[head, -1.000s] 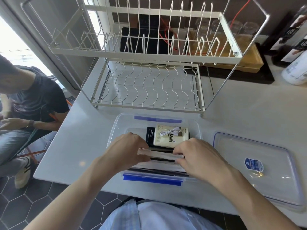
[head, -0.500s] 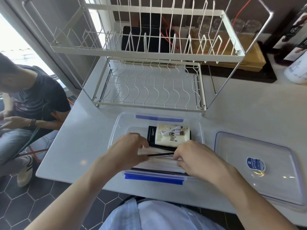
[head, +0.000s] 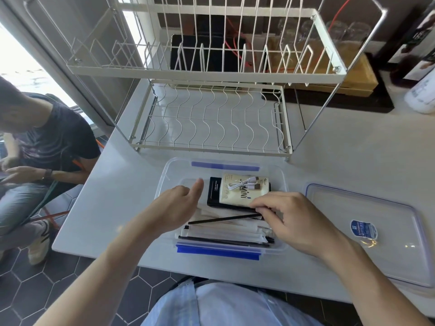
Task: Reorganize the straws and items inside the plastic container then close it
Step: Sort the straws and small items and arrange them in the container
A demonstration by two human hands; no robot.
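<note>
A clear plastic container [head: 164,177] with blue clips stands open on the white counter. Inside lie a cream packet [head: 244,190] with a white cable on it, on top of a black box [head: 213,191], and several wrapped and black straws [head: 223,235] along the near side. My right hand [head: 292,220] pinches the right end of one black straw [head: 221,219], which lies slanted across the others. My left hand [head: 179,203] hovers over the container's left part, fingers loosely extended, holding nothing. The clear lid [head: 367,231] lies flat to the right.
A white two-tier wire dish rack [head: 211,118] stands right behind the container. A wooden box and black tray sit at the back right, with a white bottle [head: 421,95] at the far right. A seated person [head: 35,147] is beside the counter's left edge.
My left hand has let go of the straws and lifted away to the left with fingers opening. My right hand keeps one black straw by its right end, now slanted.
</note>
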